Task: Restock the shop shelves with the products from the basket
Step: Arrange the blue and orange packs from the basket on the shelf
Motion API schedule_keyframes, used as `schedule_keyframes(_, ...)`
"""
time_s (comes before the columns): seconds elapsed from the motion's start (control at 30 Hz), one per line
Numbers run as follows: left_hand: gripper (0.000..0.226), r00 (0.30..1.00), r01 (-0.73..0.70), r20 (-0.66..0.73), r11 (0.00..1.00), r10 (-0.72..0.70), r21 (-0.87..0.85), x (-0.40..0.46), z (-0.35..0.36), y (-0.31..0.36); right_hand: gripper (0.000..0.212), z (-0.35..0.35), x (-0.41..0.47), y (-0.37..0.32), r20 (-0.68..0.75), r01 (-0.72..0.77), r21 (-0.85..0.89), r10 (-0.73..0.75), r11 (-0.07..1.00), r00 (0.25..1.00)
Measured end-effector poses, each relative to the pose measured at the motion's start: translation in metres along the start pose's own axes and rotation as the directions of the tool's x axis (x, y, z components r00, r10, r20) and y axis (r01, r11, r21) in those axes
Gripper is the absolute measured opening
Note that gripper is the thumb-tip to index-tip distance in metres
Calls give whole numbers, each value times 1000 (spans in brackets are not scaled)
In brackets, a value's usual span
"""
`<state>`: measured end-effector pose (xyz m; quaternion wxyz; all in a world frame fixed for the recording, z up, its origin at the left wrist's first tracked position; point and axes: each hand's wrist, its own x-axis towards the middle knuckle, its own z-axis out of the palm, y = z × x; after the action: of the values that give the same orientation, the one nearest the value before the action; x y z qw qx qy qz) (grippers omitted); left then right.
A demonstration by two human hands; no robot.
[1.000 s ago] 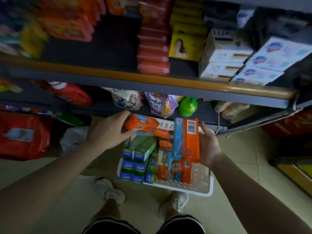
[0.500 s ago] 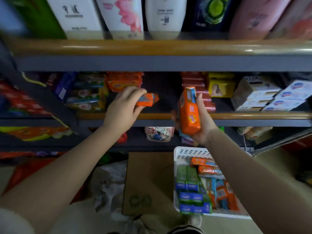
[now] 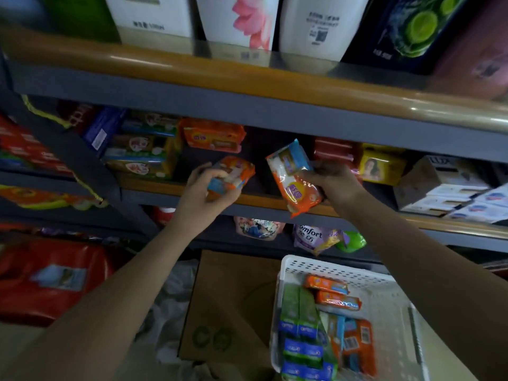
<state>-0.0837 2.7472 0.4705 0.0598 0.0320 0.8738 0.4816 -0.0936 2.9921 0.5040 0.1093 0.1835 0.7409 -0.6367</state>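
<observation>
My left hand [image 3: 202, 193] grips a small orange and blue soap pack [image 3: 233, 174] just in front of the middle shelf's wooden edge [image 3: 154, 185]. My right hand [image 3: 334, 184] holds a larger orange, white and blue pack [image 3: 295, 177], tilted, at the same shelf. Behind them a dark gap opens on the shelf below a stacked orange pack [image 3: 214, 137]. The white basket [image 3: 338, 270] stands on the floor at lower right, with several orange packs [image 3: 334, 295] and green and blue packs [image 3: 301, 325] inside.
Large bottles [image 3: 313, 26] line the top shelf. Red bars [image 3: 334, 151], yellow boxes [image 3: 380, 166] and white boxes [image 3: 439, 185] fill the middle shelf's right side; green packs [image 3: 140, 158] its left. A cardboard box [image 3: 228, 306] lies left of the basket. Refill pouches [image 3: 316, 237] sit below.
Both hands have risen from the basket to the middle shelf, each carrying a pack. The right hand's pack has turned from upright to tilted. My view has lifted toward the shelves.
</observation>
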Motion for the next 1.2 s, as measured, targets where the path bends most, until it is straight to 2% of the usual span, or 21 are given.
schedule_keyframes(0.1, 33, 979, 127, -160, 992, -124, 11, 7, 4, 20, 35, 1, 12, -6, -21, 120, -118, -124, 986, 992)
schedule_keyframes(0.17, 40, 967, 215, -155, 975, -204, 55, 17, 4, 30, 38, 2, 23, -12, -14, 218, -210, -226, 953, 974)
schedule_keyframes(0.23, 67, 946, 320, -76, 942, -314, 98, 27, -2, 36, 43, 2, 41, -16, 52, 326, -336, -328, 884, 943)
schedule_keyframes(0.27, 80, 936, 352, -28, 926, -352, 135, 31, -5, 38, 45, 1, 53, -16, 94, 364, -480, -365, 798, 926)
schedule_keyframes(0.33, 89, 927, 358, 36, 907, -375, 222, 36, -10, 38, 48, 3, 73, -16, 147, 352, -799, -409, 487, 901)
schedule_keyframes(0.37, 89, 929, 344, 57, 908, -367, 237, 37, -12, 37, 48, 4, 80, -15, 151, 319, -878, -427, 357, 892)
schedule_keyframes(0.43, 86, 952, 269, 92, 942, -292, 200, 37, -11, 34, 49, 9, 91, -13, 156, 291, -924, -451, 247, 879)
schedule_keyframes(0.53, 79, 997, -11, 74, 969, -8, 247, 37, -8, 31, 52, 15, 104, -11, 141, 294, -924, -499, 243, 855)
schedule_keyframes(0.63, 65, 971, -240, 80, 922, 227, 305, 48, -6, 24, 53, 15, 116, -10, 109, 277, -928, -531, 248, 841)
schedule_keyframes(0.7, 53, 949, -313, 67, 901, 308, 300, 57, -8, 16, 51, 17, 121, -14, 105, 314, -889, -519, 333, 848)
schedule_keyframes(0.77, 50, 941, -335, 30, 914, 338, 228, 65, -10, 9, 46, 20, 125, -21, 132, 380, -823, -510, 421, 850)
schedule_keyframes(0.8, 50, 938, -343, 12, 920, 347, 190, 68, -10, 7, 43, 22, 126, -24, 142, 398, -819, -526, 413, 838)
schedule_keyframes(0.87, 50, 938, -344, -1, 927, 348, 152, 74, -10, 3, 45, 25, 132, -29, 143, 383, -869, -582, 313, 801)
schedule_keyframes(0.93, 49, 941, -337, 23, 929, 337, 151, 80, -8, 2, 49, 28, 140, -31, 101, 278, -941, -621, 194, 777)
schedule_keyframes(1.0, 48, 941, -339, 47, 926, 336, 167, 84, -7, 1, 49, 31, 149, -31, 55, 190, -970, -626, 151, 778)
schedule_keyframes(1.07, 52, 943, -331, 56, 920, 327, 209, 85, -6, 0, 52, 31, 156, -32, 64, 191, -970, -596, 153, 800)
schedule_keyframes(1.2, 63, 969, -246, 97, 916, 227, 318, 82, -4, -4, 69, 18, 151, -26, 146, 184, -983, -484, 30, 863)
